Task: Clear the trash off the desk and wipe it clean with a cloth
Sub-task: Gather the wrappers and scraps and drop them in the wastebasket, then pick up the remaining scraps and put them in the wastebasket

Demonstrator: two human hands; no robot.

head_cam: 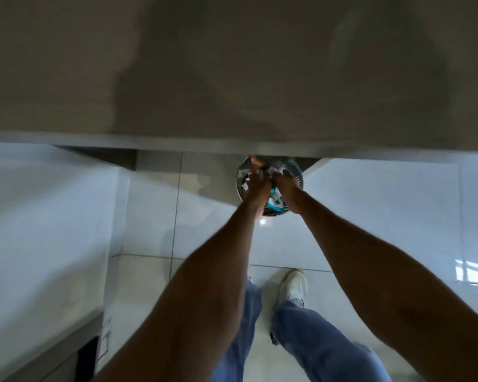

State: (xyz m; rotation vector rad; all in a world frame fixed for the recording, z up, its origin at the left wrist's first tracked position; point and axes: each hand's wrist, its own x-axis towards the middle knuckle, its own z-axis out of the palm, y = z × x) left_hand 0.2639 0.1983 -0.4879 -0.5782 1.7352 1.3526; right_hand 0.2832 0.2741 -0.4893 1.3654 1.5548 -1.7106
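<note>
Item: round metal bin [239, 179] on the tiled floor [370, 216], its far rim tucked under the desk [232, 78] edge. Contents: crumpled paper scraps, an orange piece at the far left, a teal-and-white wrapper [275, 201] at the near side. Left hand [257, 186] and right hand [286, 186] reach into the bin mouth, side by side, covering much of the trash; blur hides whether either grips anything. Wrapper's orientation unclear. Below right: jeans, one white shoe [293, 285].
</note>
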